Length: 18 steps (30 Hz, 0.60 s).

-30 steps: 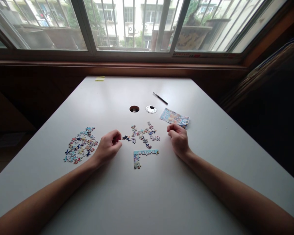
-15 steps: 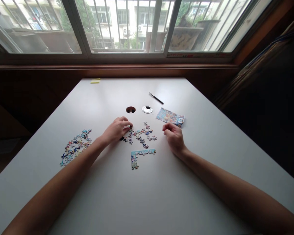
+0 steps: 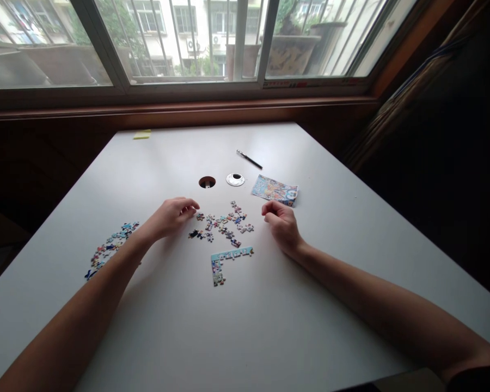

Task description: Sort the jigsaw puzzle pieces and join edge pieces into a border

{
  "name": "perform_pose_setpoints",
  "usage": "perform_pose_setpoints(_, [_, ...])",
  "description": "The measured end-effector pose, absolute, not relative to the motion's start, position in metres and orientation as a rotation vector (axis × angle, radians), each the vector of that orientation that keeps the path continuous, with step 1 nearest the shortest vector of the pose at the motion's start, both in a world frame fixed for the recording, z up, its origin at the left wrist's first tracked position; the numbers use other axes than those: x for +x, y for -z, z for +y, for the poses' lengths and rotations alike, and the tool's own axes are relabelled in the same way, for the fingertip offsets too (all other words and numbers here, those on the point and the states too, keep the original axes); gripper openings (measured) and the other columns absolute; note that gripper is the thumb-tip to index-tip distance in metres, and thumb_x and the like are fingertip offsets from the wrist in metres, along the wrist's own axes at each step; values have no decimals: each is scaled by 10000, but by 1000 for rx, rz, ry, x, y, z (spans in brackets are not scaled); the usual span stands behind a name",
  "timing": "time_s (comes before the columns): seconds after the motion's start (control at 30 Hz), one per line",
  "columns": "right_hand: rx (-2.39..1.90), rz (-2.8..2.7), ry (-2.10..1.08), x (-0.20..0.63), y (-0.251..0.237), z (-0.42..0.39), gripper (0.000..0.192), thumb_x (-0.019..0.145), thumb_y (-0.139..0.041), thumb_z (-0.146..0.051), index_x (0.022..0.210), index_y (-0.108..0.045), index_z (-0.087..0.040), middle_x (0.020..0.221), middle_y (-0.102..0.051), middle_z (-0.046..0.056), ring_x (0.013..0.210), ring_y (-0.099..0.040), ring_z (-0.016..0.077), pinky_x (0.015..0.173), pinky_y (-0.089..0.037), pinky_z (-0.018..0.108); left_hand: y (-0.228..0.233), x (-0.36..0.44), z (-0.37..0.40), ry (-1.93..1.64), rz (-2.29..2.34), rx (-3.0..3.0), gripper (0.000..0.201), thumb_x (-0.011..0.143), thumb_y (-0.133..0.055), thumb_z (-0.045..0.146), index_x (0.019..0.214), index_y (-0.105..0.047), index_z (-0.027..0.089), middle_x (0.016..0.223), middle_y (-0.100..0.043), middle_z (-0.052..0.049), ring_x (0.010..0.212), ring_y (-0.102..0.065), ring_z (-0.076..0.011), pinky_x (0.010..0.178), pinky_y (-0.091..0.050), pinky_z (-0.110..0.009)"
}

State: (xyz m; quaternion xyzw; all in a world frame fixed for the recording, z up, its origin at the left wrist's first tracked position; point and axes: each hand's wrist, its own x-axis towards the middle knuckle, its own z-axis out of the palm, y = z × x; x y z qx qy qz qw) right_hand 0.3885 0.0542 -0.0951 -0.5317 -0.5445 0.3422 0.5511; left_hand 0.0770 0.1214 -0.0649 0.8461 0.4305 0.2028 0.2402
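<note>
Drawing back a little from the loose pieces (image 3: 222,223) at mid-frame, the left hand (image 3: 169,215) now lies flat, fingers spread, just left of them. Right hand (image 3: 281,223) rests curled; whether it holds anything cannot be told. Joined corner (image 3: 227,260) lies below. Booklet (image 3: 275,190) print is unreadable. Left pile (image 3: 110,247) sits apart.

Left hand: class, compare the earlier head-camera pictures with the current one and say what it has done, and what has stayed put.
The left hand has gone from a loose fist beside the loose pieces forward to their far left edge, fingers now stretched out; whether it holds a piece is unclear. The right hand remains curled, and the joined corner strip and the picture card are unmoved.
</note>
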Motion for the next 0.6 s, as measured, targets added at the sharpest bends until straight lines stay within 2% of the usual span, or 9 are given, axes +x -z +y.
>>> perform_pose_setpoints(0.13, [-1256,-1291,-820,389,95,54,90,634,-497,-153,681,-555,-202,635,-486,-26,596,-380,133,561,-277,288,67,83,119,-490,1171,2319,196,857,-636,357,945,-757,229,958,-658,-60,714,-619,-135,674,-506,-261])
perform_pose_setpoints(0.43, [-1262,-1307,-812,389,95,54,91,646,-502,-150,690,-564,-200,644,-496,-26,604,-396,133,570,-286,289,53,81,114,-427,1133,2267,190,829,-608,291,943,-729,200,867,-658,-59,704,-601,-141,627,-481,-244])
perform_pose_setpoints(0.6, [-1259,-1305,-816,389,97,54,92,645,-507,-147,690,-568,-200,645,-502,-26,597,-392,131,563,-281,289,66,78,115,-551,1192,2177,200,843,-585,295,926,-734,191,858,-704,-52,705,-593,-141,633,-456,-247])
